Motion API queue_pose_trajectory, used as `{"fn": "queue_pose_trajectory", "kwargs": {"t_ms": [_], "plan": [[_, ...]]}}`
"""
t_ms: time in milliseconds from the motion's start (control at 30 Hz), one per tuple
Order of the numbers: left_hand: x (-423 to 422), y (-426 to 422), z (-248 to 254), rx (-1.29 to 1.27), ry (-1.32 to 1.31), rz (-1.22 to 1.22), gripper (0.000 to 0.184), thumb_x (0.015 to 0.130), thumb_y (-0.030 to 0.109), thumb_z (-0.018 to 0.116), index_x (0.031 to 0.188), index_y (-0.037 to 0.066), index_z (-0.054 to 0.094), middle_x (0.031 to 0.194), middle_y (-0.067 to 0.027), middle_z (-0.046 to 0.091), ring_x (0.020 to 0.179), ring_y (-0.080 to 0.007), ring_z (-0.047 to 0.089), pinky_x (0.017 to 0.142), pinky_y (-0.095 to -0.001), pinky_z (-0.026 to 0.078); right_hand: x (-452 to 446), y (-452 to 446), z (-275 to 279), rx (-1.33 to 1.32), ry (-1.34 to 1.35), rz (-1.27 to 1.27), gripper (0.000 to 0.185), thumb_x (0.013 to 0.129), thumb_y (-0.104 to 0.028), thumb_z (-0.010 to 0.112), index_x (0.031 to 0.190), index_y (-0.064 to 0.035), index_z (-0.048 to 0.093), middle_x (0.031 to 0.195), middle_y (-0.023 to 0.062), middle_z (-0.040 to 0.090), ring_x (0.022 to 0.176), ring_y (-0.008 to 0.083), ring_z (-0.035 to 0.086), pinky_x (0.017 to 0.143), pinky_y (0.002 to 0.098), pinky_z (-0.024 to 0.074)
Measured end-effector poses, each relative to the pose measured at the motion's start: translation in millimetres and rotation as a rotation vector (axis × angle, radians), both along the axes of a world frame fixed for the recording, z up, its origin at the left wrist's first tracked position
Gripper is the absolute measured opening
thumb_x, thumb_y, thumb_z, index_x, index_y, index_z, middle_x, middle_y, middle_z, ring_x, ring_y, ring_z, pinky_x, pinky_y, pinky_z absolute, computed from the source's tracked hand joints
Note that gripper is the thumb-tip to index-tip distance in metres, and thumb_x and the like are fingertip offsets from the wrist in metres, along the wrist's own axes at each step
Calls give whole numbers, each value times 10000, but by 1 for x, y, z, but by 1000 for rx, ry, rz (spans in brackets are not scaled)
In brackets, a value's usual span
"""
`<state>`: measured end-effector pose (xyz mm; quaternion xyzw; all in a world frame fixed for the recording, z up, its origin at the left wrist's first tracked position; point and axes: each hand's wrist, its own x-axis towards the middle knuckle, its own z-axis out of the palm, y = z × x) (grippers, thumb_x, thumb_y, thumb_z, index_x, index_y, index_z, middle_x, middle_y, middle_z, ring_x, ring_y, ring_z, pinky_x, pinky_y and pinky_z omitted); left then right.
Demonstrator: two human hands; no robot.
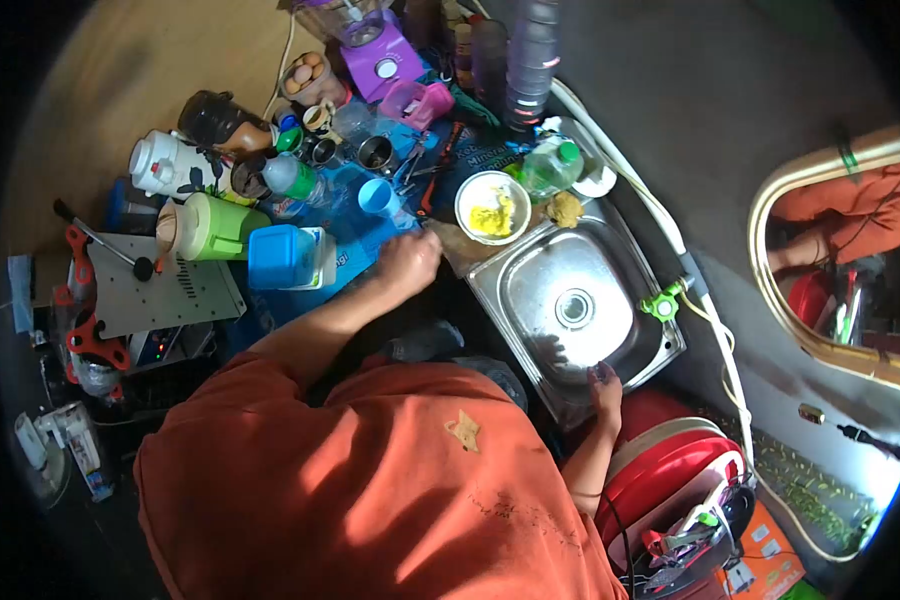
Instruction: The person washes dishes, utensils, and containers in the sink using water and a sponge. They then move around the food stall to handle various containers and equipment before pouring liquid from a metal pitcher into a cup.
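My left hand point(410, 262) is closed, fingers curled, at the front edge of the blue-covered table; whatever it may hold is hidden. Just beyond it stands a light blue cup point(378, 197). To its right is a white tub point(492, 208) with yellow contents. My right hand point(604, 388) lies at the near right edge of the steel sink point(573, 310), its fingers reaching over the rim and holding nothing I can see. A tan sponge-like lump point(565, 209) sits at the sink's far rim, beside a clear bottle with a green cap point(552, 168).
A green tap point(662, 302) stands over the sink's right side. Left lie a blue-lidded container point(282, 257), a green jug point(220, 226) and a flask point(175, 165). A purple blender point(382, 60) is at the back. Red basins point(660, 470) lean at the lower right.
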<state>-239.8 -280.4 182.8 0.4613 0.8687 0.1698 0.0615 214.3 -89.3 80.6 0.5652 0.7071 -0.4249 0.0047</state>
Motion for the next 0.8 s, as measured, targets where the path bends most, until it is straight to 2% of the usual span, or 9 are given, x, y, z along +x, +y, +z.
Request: {"fn": "queue_pose_trajectory", "kwargs": {"t_ms": [100,167,300,367,500,533,633,767,800], "plan": [[-62,-11,17,-224,90,182,259,814,188,686,1000,13,635,1049,-194,645,947,-386,639,781,-486,534,-18,8,8,-55,-115,49,539,864,-312,680,1240,64,596,1116,246,676,1074,315,651,931,359,484],[-88,-10,19,-348,26,235,290,824,236,694,1013,24,641,1021,-191,662,949,-384,651,783,-486,537,-30,10,9,-27,-110,49,539,858,-324,682,1224,64,607,1104,245,680,1055,303,659,910,358,492],[-133,-1,24,-308,-94,378,334,826,298,701,1022,34,644,993,-197,676,958,-391,657,789,-493,537,-56,20,29,-42,-94,19,532,852,-351,674,1191,57,630,1007,232,704,1002,335,675,873,386,502],[-166,-2,9,-203,-31,470,346,828,329,695,1016,42,650,953,-202,687,937,-399,663,794,-506,534,-54,30,17,19,-140,47,544,853,-362,669,1195,59,630,1051,249,694,1045,347,661,905,398,490],[-205,11,-9,-130,-43,599,632,749,474,756,1178,44,581,1119,-201,647,1079,-391,618,868,-480,526,-45,47,-1,-60,-220,-2,566,849,-378,659,1151,100,638,1120,285,662,1115,362,633,952,390,470],[-212,17,-8,-150,-138,603,826,683,526,793,1261,11,503,1220,-211,608,1157,-396,576,920,-472,510,-50,44,3,-27,-216,-28,559,852,-375,656,1147,99,639,1105,289,664,1107,370,636,939,390,478],[-227,31,-25,-172,-192,582,880,663,518,814,1279,-12,476,1230,-245,600,1154,-403,580,937,-474,501,-41,52,-22,-22,-202,12,553,854,-384,655,1149,84,646,1070,285,674,1088,364,647,921,389,487],[-233,40,-28,-212,-283,562,821,665,378,817,1302,18,444,1162,-276,621,1084,-429,611,927,-487,502,-87,38,23,-2,-189,13,547,860,-385,646,1172,65,641,1050,280,679,1066,361,657,918,395,493],[-229,43,-22,-239,-269,575,779,662,278,829,1288,11,450,1201,-214,611,1099,-375,611,922,-465,513,-96,36,29,48,-238,62,548,859,-388,647,1178,58,639,1050,276,679,1060,364,658,921,403,494]]}}
